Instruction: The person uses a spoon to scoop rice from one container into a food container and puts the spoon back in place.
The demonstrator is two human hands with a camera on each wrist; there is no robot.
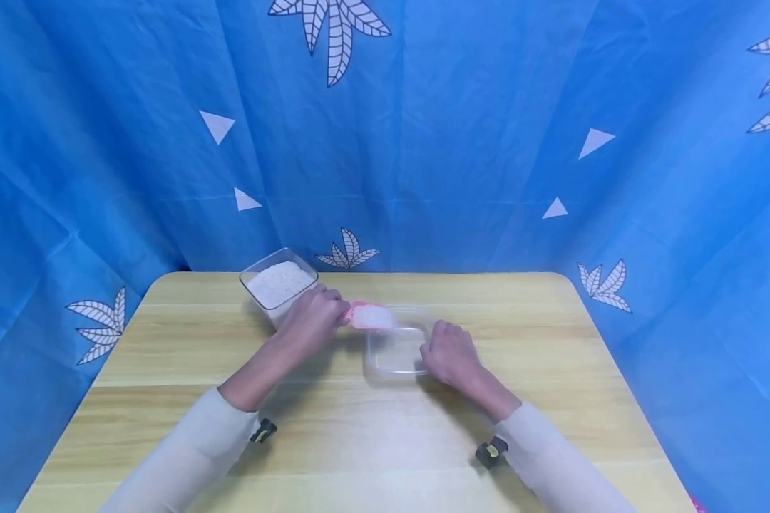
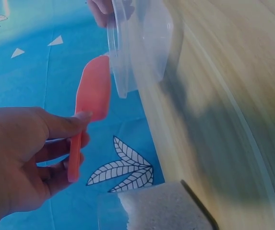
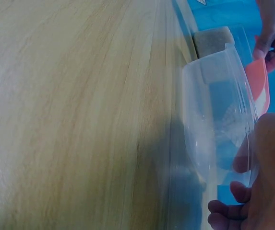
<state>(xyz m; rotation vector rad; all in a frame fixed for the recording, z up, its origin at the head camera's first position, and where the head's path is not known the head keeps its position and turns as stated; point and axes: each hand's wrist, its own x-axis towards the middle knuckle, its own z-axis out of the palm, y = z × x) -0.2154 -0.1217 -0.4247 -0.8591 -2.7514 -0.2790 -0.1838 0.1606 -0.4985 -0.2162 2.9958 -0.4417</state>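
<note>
Head view, wooden table (image 1: 366,434), blue curtain (image 1: 475,92); left fingers (image 1: 332,301) pinching scoop (image 2: 95,88), right fingers (image 1: 439,335) gripping tub (image 1: 391,353)

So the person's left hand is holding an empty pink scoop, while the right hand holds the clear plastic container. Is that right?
Not quite: the pink scoop isn't empty; the head view shows white grains in it. The rest is right: the left hand holds it, while the right hand holds the clear plastic container.
</note>
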